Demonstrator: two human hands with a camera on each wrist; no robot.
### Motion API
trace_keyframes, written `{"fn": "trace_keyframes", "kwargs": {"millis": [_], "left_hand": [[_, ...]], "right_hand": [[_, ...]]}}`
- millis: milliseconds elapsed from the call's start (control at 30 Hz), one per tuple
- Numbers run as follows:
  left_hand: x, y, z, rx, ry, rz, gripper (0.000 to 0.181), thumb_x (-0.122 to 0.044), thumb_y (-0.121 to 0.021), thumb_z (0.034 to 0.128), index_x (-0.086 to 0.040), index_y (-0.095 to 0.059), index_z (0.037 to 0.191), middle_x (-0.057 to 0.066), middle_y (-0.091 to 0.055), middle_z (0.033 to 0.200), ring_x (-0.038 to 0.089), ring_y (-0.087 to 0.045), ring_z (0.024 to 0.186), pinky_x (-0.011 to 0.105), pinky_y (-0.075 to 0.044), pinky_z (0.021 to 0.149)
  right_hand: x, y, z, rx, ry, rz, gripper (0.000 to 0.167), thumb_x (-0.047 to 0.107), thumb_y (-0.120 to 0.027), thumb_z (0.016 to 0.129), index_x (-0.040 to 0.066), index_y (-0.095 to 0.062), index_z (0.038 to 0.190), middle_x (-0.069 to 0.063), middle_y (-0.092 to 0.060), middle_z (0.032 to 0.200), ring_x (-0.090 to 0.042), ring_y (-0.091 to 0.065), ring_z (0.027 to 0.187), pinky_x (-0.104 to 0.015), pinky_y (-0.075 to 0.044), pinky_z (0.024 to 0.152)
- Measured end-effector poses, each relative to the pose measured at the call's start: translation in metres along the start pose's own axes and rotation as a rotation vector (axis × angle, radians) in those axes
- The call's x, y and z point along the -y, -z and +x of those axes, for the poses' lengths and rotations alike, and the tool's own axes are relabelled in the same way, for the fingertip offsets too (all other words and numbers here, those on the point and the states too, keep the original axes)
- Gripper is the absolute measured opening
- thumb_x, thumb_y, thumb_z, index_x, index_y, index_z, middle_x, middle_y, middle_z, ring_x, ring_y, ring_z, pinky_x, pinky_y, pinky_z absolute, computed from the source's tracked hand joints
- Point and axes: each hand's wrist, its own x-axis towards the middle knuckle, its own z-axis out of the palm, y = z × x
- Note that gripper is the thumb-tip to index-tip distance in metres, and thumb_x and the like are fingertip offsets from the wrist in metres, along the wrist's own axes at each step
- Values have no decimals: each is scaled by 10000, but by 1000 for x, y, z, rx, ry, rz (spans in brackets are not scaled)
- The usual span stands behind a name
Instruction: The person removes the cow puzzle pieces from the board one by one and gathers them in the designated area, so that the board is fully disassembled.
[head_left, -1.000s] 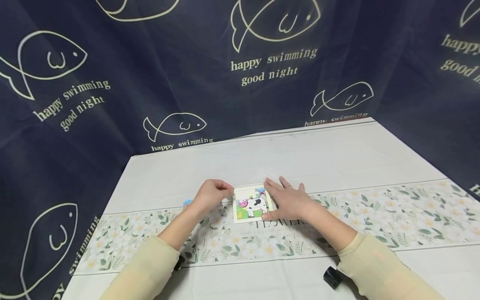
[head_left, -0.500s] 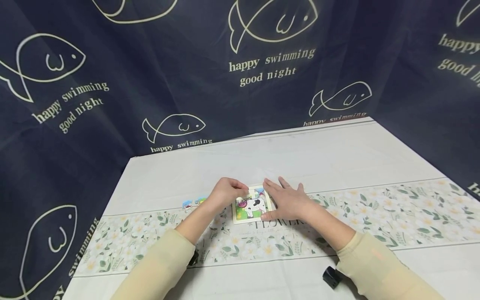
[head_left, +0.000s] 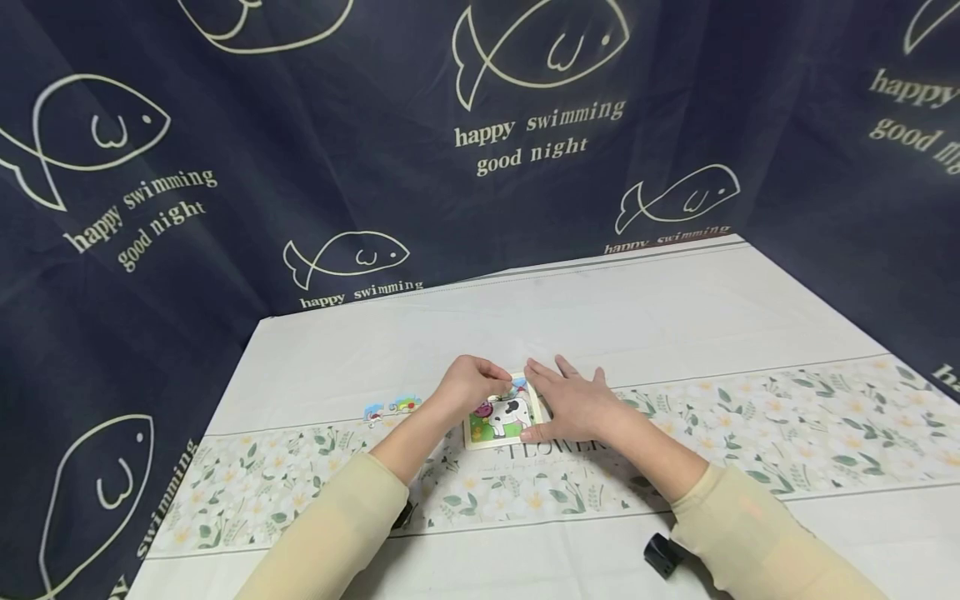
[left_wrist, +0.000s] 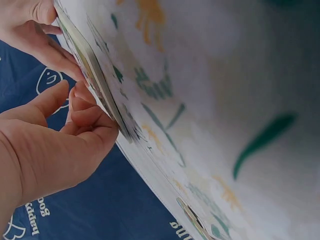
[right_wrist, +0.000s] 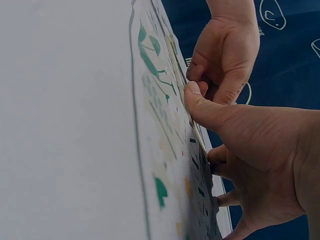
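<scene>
A small jigsaw puzzle of a cow (head_left: pixel 508 417) lies in its pale tray (head_left: pixel 480 444) on the table. Over the tray's upper part, my left hand (head_left: pixel 467 387) pinches with thumb and fingers bent together; the puzzle piece at its tips is mostly hidden. In the left wrist view those fingertips touch the board's surface. My right hand (head_left: pixel 573 404) rests along the tray's right side, fingers spread, with the thumb on the lower right corner. The top left of the picture is covered by my left hand.
Two loose puzzle pieces, one (head_left: pixel 373 412) and another (head_left: pixel 406 404), lie left of the tray. A floral band (head_left: pixel 285 467) crosses the white tablecloth (head_left: pixel 600 317). Dark fish-print curtains (head_left: pixel 525 208) hang behind. A black device (head_left: pixel 662 554) sits by the right sleeve.
My left hand has moved right, from the tray's left edge onto its upper part. The loose pieces at left have come out from behind the arm. My right hand stays in place.
</scene>
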Motion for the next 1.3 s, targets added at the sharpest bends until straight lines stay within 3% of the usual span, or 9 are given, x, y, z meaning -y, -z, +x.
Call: {"fn": "trace_keyframes", "kwargs": {"millis": [300,500,933,1100,1200,1300], "left_hand": [[3,-1,3,-32,36,46,33,-122,-748,918,-93,-759,931,14,-688,920,171,-627,884,386,-515,869],[3,-3,5,-59,51,51,37,-127,-775,898,-96,-775,918,17,-694,944,187,-626,966,428,-493,960],[0,-7,2,-25,87,-51,43,-138,-764,911,-99,-781,905,40,-688,1054,236,-603,1079,487,-428,1034],[-4,-10,-3,1,22,8,52,-154,-761,917,-119,-800,917,24,-703,1059,203,-606,930,425,-499,900],[-4,-10,-3,-48,12,55,55,-147,-748,924,-107,-782,912,33,-708,1009,187,-619,911,407,-523,872],[-2,-7,-2,-95,45,97,66,-141,-733,928,-95,-767,896,45,-704,1013,206,-636,985,440,-512,940]], "right_hand": [[0,0,0,1,-3,-1,1080,709,-686,810,98,-277,1601,-19,-201,1671,-425,-127,1510,-825,-114,1020],[0,0,0,1,-6,3,1080,710,-689,807,104,-278,1602,-16,-206,1670,-424,-127,1510,-826,-107,1021],[0,-1,0,-10,-5,-10,1073,700,-698,803,103,-293,1597,-17,-233,1662,-430,-149,1504,-825,-128,1018],[0,0,-1,-11,-5,-27,1076,705,-690,805,108,-281,1601,-8,-226,1664,-423,-152,1505,-826,-136,1015],[0,0,0,-13,-2,-23,1071,700,-694,808,110,-282,1601,-6,-222,1665,-421,-149,1506,-826,-134,1016],[1,0,-1,-17,-2,-18,1067,696,-698,808,111,-286,1600,-5,-222,1665,-420,-146,1507,-823,-133,1019]]}}
